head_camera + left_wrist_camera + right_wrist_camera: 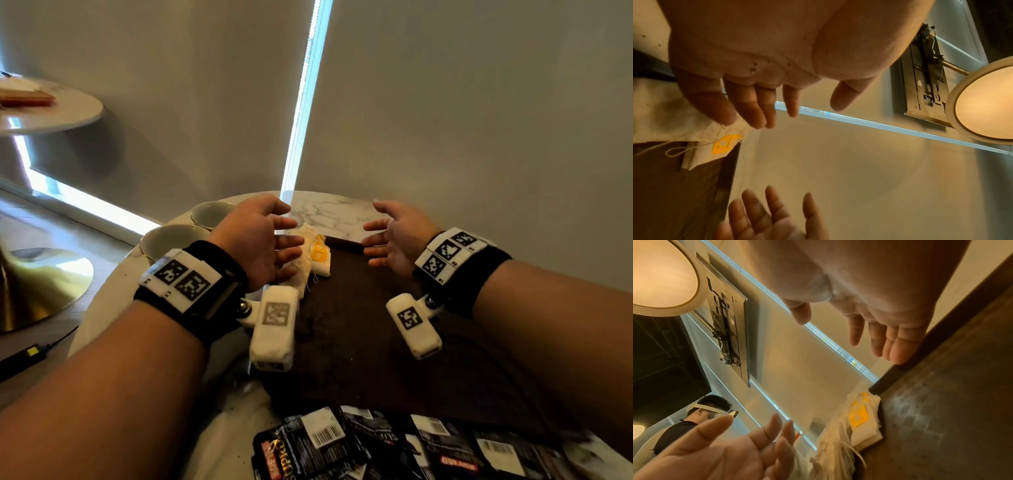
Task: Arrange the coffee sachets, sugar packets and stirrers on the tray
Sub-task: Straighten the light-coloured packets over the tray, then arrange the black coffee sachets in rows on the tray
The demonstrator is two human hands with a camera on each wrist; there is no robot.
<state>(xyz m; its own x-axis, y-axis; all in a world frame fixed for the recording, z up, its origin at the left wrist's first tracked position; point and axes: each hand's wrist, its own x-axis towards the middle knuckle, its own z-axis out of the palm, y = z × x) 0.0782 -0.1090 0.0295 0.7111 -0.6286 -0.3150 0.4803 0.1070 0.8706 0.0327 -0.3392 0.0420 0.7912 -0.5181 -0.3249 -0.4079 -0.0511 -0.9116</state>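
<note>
Both the left hand (pixel 260 236) and right hand (pixel 394 236) are spread and nothing is gripped. Tagged cloth pouches (pixel 317 255) lie on the tray (pixel 359 329); black sachets (pixel 308 445) remain on the table (pixel 329 209).

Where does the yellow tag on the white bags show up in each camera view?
Head: yellow tag at centre, just right of the left hand, at the tray's far left corner.
Left wrist: lower left, below the fingertips.
Right wrist: lower right, beside the tray edge.
Shared landmark: the dark tray, which all three views show.
</note>
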